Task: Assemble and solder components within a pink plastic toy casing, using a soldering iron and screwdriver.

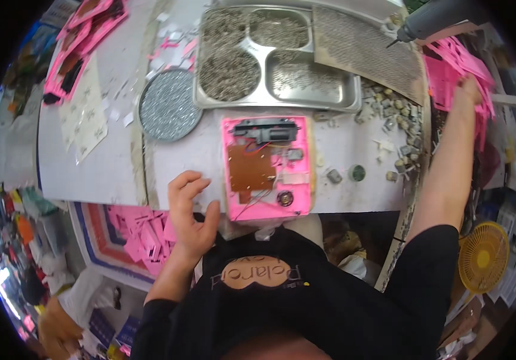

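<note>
In front of me on the table lies a pink plastic casing (303,208), its inside facing up. It holds a brown circuit board (252,169), a dark grey mechanism (265,130), thin wires, a small motor-like metal part (294,155) and a round dark part (285,198). Beside its left edge hovers my left hand (190,210), open, fingers apart, holding nothing. My right hand (468,91) reaches far right into a pile of pink plastic parts (444,81). Its fingers look closed on one of them, though the fingertips are partly hidden.
A metal compartment tray (264,54) of small screws stands behind the casing, beside a round dish (170,105) of tiny metal pieces. A perforated board (369,51) leans on the tray's right. Above hangs an electric screwdriver (426,25). Small motors (397,123) lie scattered at right.
</note>
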A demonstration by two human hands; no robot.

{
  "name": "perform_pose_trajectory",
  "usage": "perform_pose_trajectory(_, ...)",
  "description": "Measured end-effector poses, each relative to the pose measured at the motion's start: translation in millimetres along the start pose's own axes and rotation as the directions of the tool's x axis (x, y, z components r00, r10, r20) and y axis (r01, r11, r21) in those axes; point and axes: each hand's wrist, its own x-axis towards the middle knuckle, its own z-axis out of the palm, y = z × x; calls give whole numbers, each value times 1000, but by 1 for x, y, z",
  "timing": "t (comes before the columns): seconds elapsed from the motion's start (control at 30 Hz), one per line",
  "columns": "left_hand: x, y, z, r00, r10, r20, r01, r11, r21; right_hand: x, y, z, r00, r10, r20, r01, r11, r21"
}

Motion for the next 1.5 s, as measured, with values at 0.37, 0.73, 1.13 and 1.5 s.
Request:
perform_pose_trajectory(0.37, 17, 24, 11, 994, 28, 108, 17, 918, -396, -228, -144, -113, 890, -361, 278, 301, 924, 236)
perform_pose_trajectory(0.73, 26, 71, 38, 771, -79, 632, 628, 265, -732, -528, -80, -141, 560, -19, 829, -142, 983, 118)
perform_pose_trajectory(1.13, 109, 51, 2, 979, -57, 194, 112, 953, -283, -493, -82, -51, 240, 85, 967, 398, 900, -178)
perform_pose_trajectory(1.5, 45, 22, 27, 974, 67, 215, -68, 998, -6, -530, -43, -141, 262, 145, 954, 590, 759, -277)
